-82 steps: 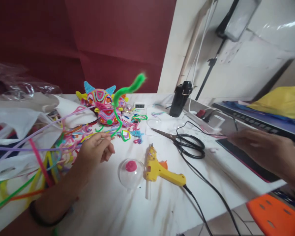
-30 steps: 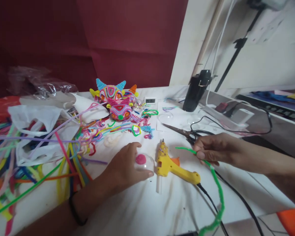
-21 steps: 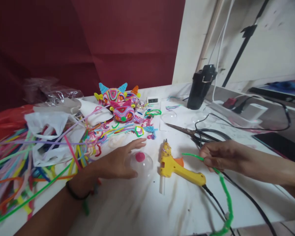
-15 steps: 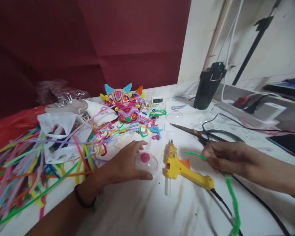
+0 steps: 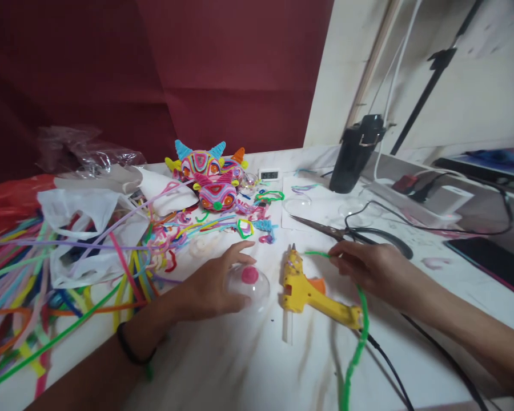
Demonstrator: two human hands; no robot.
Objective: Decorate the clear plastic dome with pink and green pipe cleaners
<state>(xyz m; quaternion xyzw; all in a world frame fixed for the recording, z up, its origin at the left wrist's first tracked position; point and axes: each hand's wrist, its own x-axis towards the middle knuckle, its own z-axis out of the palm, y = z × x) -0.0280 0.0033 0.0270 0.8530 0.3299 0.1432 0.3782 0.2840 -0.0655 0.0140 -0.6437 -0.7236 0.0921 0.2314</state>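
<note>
My left hand curves its thumb and fingers around a clear plastic dome that sits on the table with a round pink piece on it. Between the thumb and fingers of my right hand is a green pipe cleaner. Its thin tip points left towards the nozzle of a yellow hot glue gun, and its fuzzy length hangs down past the gun's handle. The glue gun lies between my hands, a clear glue stick jutting from its back end.
Large scissors lie behind my right hand. Pipe cleaners heap up at the left beside white bags. Further back are colourful animal heads, a small digital display and a black bottle. A phone rests at right.
My right hand has moved left with the green pipe cleaner, bringing its tip close to the glue gun's nozzle. My left hand stays at the dome. The view has shifted slightly.
</note>
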